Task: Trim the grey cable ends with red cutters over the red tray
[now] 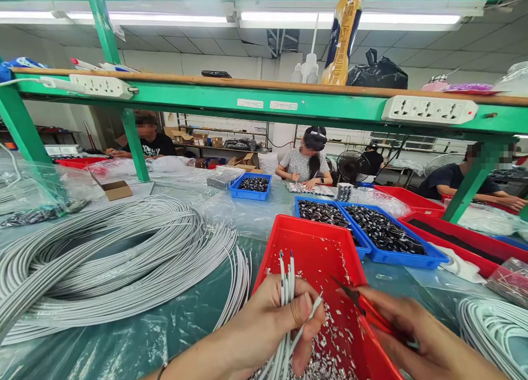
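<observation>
My left hand (272,322) is closed around a small bundle of white cables (286,284), their stripped ends pointing up over a red tray (313,248). One cable end sticks out sideways past my thumb. My right hand (416,336) grips red-handled cutters (363,306), the dark tips aimed left toward the cables. Silvery offcuts (330,341) litter the bottom of the red tray under both hands.
A big coil of white cable (103,259) lies to the left, another coil (495,325) at the right edge. Blue trays of dark parts (383,231) sit behind the red tray. Three people work across the table under a green shelf (264,97) with power strips.
</observation>
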Tool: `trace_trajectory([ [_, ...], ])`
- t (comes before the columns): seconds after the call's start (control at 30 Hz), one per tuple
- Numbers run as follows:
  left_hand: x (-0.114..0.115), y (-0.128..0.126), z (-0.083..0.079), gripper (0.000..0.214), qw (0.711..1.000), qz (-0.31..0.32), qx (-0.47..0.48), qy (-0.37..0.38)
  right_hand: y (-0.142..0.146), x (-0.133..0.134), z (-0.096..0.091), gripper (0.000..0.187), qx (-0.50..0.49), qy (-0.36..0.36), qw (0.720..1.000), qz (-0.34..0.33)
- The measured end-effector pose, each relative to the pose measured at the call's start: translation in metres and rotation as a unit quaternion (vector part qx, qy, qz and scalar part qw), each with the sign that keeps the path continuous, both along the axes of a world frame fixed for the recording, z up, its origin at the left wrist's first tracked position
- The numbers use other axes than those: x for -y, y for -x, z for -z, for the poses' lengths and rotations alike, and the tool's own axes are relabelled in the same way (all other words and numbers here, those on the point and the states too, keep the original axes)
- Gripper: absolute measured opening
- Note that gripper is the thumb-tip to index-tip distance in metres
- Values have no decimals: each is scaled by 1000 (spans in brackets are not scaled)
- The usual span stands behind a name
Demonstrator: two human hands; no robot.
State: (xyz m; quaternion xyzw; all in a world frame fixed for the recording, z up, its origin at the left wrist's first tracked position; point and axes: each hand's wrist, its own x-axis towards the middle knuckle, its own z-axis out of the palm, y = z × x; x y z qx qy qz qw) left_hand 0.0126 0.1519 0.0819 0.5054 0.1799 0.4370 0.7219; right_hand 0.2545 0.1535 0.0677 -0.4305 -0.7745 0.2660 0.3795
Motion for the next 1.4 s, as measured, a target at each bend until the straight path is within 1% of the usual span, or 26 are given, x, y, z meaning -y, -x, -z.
trace_trajectory([
  [0.07,3,-3,-3,36,998,-50,-37,-6,15,1,-4,37,-69,34,997,10],
  [0.1,5,-5,-3,38,996,-70,-59,-13,25,3,-8,33,-122,72,990,-7],
  [0.13,6,-6,-4,39,993,-84,-80,-20,36,6,-13,31,-168,118,978,-19],
  [0.2,8,-9,-3,39,988,-96,-117,-31,55,10,-22,27,-205,155,966,-10],
  [0.27,9,-10,-2,37,983,-103,-149,-31,68,13,-28,23,-219,159,963,-8],
  [0.33,10,-11,0,33,979,-107,-169,-31,73,14,-28,27,-245,153,957,-17],
  [0.53,10,-10,-1,27,979,-84,-176,-61,73,10,-15,28,-328,161,930,-40],
  [0.6,11,-8,-2,25,976,-96,-179,-75,76,10,-14,26,-341,171,923,-56],
  [0.67,11,-7,-3,24,972,-118,-182,-89,78,12,-16,27,-339,181,921,-63],
  [0.73,10,-6,-3,24,969,-134,-183,-104,79,14,-20,29,-308,187,931,-49],
  [0.77,9,-6,-3,25,967,-141,-180,-110,77,16,-22,27,-287,175,941,-37],
  [0.83,6,-4,-4,24,966,-161,-171,-111,68,18,-25,22,-241,114,964,-13],
  [0.87,5,-3,-4,24,965,-173,-166,-109,61,18,-24,28,-218,71,973,-6],
  [0.93,4,-1,-7,24,963,-192,-156,-104,43,20,-19,46,-160,-25,987,2],
  [1.0,3,0,-10,23,963,-199,-151,-98,27,21,-11,62,-49,-96,994,15],
  [1.03,3,0,-11,21,963,-201,-151,-96,21,21,-7,70,21,-112,993,9],
  [1.1,4,1,-13,18,960,-213,-156,-96,16,21,-3,81,134,-122,983,-6],
  [1.17,5,1,-15,17,954,-227,-162,-106,20,22,-4,82,195,-126,973,-13],
  [1.3,5,0,-14,17,951,-231,-166,-125,36,26,-18,69,250,-133,959,9],
  [1.4,4,1,-13,16,950,-231,-167,-126,42,27,-24,58,254,-113,961,2],
])
